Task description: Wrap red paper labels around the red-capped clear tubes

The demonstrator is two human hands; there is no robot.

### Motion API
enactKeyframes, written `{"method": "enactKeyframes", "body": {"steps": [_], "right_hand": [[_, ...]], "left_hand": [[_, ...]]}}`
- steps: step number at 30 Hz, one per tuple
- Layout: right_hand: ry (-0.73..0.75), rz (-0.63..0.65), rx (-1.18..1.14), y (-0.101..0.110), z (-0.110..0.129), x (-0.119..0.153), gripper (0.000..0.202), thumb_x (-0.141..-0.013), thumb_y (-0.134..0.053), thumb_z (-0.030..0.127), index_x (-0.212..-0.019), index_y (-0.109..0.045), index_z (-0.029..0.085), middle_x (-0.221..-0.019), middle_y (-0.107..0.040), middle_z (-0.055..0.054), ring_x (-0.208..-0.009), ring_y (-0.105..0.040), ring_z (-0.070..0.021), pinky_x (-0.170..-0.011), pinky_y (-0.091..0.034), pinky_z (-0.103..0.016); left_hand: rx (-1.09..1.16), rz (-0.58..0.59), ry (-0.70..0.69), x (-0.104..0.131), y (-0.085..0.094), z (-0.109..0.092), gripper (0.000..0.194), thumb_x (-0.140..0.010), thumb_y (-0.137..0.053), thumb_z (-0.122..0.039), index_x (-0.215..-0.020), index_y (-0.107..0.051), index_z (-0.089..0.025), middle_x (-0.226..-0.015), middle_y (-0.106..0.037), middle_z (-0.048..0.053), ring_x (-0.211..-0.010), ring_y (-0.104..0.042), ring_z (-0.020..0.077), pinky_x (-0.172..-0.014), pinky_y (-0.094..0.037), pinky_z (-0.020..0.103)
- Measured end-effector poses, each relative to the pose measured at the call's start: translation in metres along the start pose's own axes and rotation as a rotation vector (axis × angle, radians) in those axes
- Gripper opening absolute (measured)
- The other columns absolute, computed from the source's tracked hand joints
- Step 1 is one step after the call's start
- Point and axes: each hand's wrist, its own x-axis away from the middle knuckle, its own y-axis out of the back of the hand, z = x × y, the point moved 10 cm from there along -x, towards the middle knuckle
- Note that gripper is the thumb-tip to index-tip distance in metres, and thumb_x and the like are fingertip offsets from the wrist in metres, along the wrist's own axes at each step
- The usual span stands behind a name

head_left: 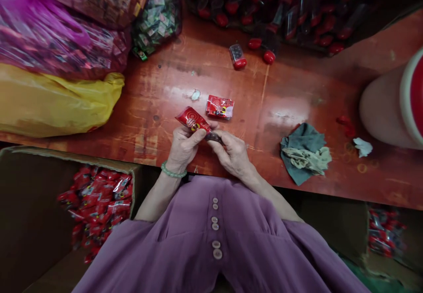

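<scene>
My left hand (185,145) is closed on a red printed packet (194,120), with the thumb lying on top of it. At the packet's right end a dark, shiny piece (214,137) sticks out; its kind is not clear. My right hand (231,151) pinches that dark piece between thumb and fingers. A small stack of flat red packets (220,106) lies on the table just beyond my hands. Farther back is a small clear container with a red cap (238,57), lying on its side.
Many red-capped containers (287,11) fill a box at the back. Bulging bags (59,101) stand at left, a grey cloth (304,152) and a white tub (383,103) at right. Below the table edge, a cardboard box (33,187) holds red packets (99,205).
</scene>
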Motion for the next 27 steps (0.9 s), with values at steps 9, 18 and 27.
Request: {"method": "enactKeyframes", "body": {"steps": [9,18,27], "right_hand": [[-0.129,-0.106,-0.130,-0.005,-0.013,0.003,0.015,-0.093,-0.058,0.030,-0.100,-0.065,0.019,-0.075,-0.063,0.001,-0.059,-0.056,-0.0093,-0.065,-0.050,-0.026],[-0.289,-0.061,-0.482,-0.019,-0.029,0.003,0.031,-0.091,-0.063,0.042,-0.115,-0.053,0.025,-0.075,-0.058,0.006,-0.057,-0.056,-0.0072,-0.057,-0.049,-0.022],[-0.592,0.090,-1.008,-0.035,-0.047,0.006,0.030,-0.088,-0.058,0.036,-0.115,-0.057,0.022,-0.060,-0.057,0.007,-0.040,-0.045,-0.0060,-0.041,-0.036,-0.018]], "left_hand": [[0.067,-0.028,-0.001,0.004,0.002,0.001,0.030,-0.067,-0.087,-0.041,-0.087,-0.079,-0.019,-0.089,-0.079,0.008,-0.092,-0.075,0.0245,-0.086,-0.060,0.035],[-0.097,-0.216,-0.057,0.004,0.019,0.003,0.031,-0.064,-0.088,-0.045,-0.077,-0.076,-0.019,-0.071,-0.074,0.000,-0.061,-0.066,0.0107,-0.062,-0.054,0.022],[0.033,0.043,0.036,0.004,0.009,-0.002,0.044,-0.073,-0.079,-0.056,-0.100,-0.075,-0.023,-0.110,-0.075,0.008,-0.112,-0.068,0.0262,-0.096,-0.055,0.038]]}}
